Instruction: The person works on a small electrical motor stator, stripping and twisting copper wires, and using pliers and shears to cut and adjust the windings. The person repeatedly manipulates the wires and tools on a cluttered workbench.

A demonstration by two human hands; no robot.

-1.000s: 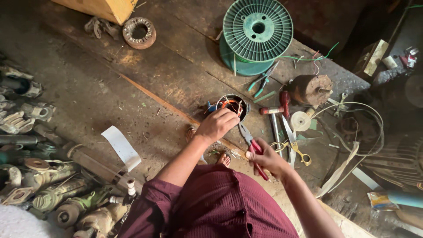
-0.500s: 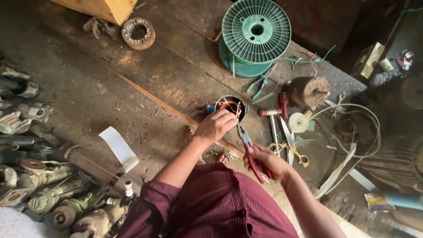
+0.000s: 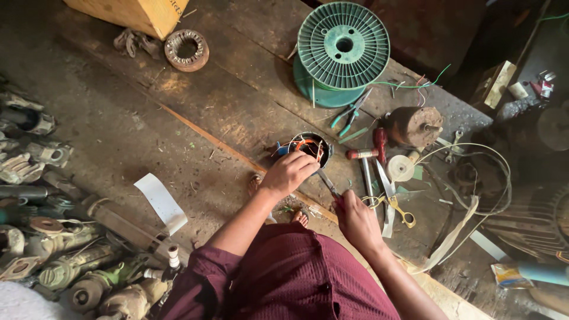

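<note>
A small round motor stator with orange and copper windings stands on the wooden floor. My left hand rests on its near rim, fingers curled around it. My right hand grips red-handled pliers, whose metal jaws point up toward the stator's lower right edge. Both arms wear maroon sleeves.
A large green wire spool stands beyond the stator. Green-handled pliers, a red-handled hammer, yellow-handled scissors, tape roll and a rotor lie right. Old motor parts pile left. A stator ring lies far left.
My right hand has shifted slightly, bringing the pliers' jaws closer to the stator. My left hand stays on the stator's rim.
</note>
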